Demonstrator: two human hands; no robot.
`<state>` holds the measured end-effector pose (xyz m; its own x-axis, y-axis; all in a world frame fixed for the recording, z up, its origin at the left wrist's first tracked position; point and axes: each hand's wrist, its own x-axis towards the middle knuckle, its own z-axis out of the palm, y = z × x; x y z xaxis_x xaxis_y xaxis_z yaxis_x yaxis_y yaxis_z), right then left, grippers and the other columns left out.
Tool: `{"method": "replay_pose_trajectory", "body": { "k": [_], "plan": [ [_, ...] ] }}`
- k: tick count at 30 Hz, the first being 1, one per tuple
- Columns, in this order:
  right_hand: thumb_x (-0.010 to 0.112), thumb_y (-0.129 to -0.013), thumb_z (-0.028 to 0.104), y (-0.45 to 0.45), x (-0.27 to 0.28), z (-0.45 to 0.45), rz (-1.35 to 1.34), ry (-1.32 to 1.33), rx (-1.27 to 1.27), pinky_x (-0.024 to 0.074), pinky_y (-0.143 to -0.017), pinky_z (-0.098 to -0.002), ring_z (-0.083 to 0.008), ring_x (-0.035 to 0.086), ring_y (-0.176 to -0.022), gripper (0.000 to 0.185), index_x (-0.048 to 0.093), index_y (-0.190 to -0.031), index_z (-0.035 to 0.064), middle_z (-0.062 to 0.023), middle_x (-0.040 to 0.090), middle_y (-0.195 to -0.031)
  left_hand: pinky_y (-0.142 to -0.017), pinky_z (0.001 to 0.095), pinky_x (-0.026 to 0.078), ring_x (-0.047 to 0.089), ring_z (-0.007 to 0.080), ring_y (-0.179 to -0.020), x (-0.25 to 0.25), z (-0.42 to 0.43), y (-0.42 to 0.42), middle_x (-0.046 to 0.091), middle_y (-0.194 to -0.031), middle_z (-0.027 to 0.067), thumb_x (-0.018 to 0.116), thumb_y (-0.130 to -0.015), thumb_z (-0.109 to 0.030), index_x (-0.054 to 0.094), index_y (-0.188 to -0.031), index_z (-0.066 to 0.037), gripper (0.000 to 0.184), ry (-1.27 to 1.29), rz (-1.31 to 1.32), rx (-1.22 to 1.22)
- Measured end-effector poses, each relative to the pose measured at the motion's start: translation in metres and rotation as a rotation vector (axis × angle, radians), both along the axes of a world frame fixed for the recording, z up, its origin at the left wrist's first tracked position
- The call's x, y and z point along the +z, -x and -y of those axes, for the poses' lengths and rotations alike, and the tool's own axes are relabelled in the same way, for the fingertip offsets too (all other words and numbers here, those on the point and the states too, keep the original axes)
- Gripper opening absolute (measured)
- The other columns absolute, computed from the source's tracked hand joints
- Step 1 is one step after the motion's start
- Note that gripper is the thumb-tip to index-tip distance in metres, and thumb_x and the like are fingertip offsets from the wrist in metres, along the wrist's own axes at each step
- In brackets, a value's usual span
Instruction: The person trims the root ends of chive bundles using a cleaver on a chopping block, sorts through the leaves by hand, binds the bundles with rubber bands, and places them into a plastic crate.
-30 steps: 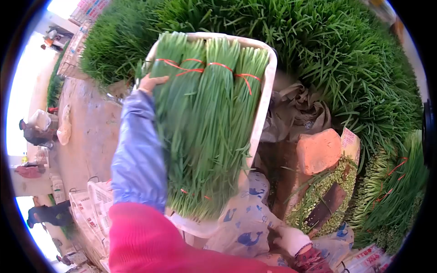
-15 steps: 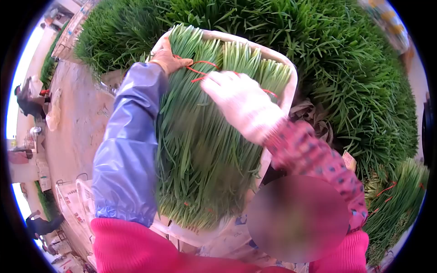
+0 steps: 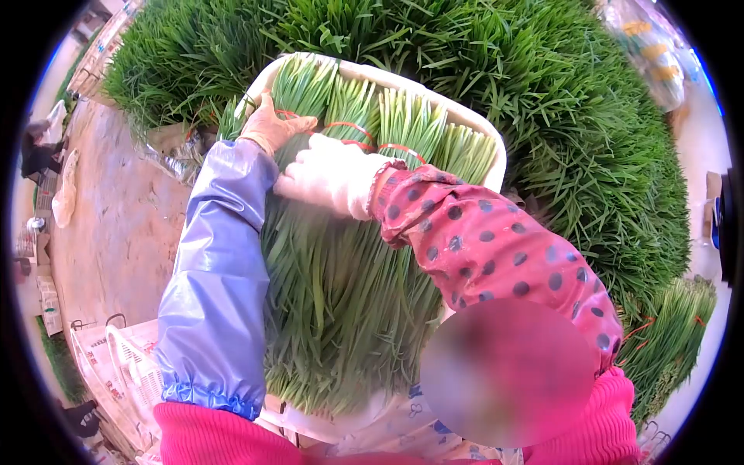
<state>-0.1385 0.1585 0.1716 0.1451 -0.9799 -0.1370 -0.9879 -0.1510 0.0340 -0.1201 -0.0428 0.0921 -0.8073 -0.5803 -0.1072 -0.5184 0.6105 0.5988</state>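
Bundles of garlic chives (image 3: 415, 124), tied with red bands, lie side by side in a white basket (image 3: 500, 147), pale stem ends toward its far rim. My left hand (image 3: 271, 128), in a tan glove, grips the leftmost bundle (image 3: 306, 81) near its stem end, the thumb along the basket's left side and a finger across the stems. Just below and to the right, my right hand (image 3: 329, 174) in a white glove is curled over the leaves of that bundle, its fingertips hidden. A red band (image 3: 349, 128) shows around the neighbouring bundle.
A large heap of loose green chives (image 3: 573, 139) rises behind and right of the basket. More tied chives (image 3: 670, 333) lie at lower right. A white plastic basket (image 3: 132, 364) stands at lower left. Another person (image 3: 39, 151) is at the far left.
My right hand has moved left and slightly down, from the middle bundles to the leftmost bundle beside my left hand. My left hand remains at that bundle's stem end. The camera view has shifted slightly.
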Motion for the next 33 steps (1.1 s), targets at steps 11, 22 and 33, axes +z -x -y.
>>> {"method": "replay_pose_trajectory", "body": {
  "k": [11,22,33],
  "plan": [
    [0.065,-0.084,0.020,-0.054,-0.004,-0.001,-0.099,-0.143,-0.064,0.0431,-0.075,-0.0420,-0.0259,0.067,-0.089,0.020,0.077,-0.100,0.0159,-0.0003,0.074,-0.096,-0.097,0.0354,0.049,0.065,0.0340,-0.114,0.019,-0.072,-0.001,0.065,-0.122,0.0274,0.077,-0.085,-0.039,0.010,-0.156,0.006,0.108,0.125,0.273,-0.119],
    [0.070,-0.084,0.023,-0.014,-0.006,-0.104,0.193,0.630,-0.995,0.0320,-0.114,-0.0517,-0.0356,0.041,-0.140,0.059,0.051,-0.134,-0.0006,-0.0219,0.046,-0.146,-0.097,0.0400,0.050,0.065,0.0374,-0.113,-0.012,-0.048,-0.002,0.068,-0.119,0.0255,0.078,-0.079,-0.045,0.017,-0.156,0.004,0.109,0.079,0.068,-0.111],
    [0.066,-0.083,0.032,-0.010,-0.098,-0.075,0.127,0.793,-1.154,0.0227,-0.116,-0.0628,-0.0526,0.028,-0.143,0.075,0.044,-0.139,-0.0122,-0.0328,0.033,-0.151,-0.091,0.0447,0.053,0.067,0.0363,-0.108,0.000,-0.071,0.001,0.065,-0.120,0.0217,0.075,-0.081,-0.048,0.016,-0.157,0.000,0.108,0.391,0.256,0.008]
  ]
}}
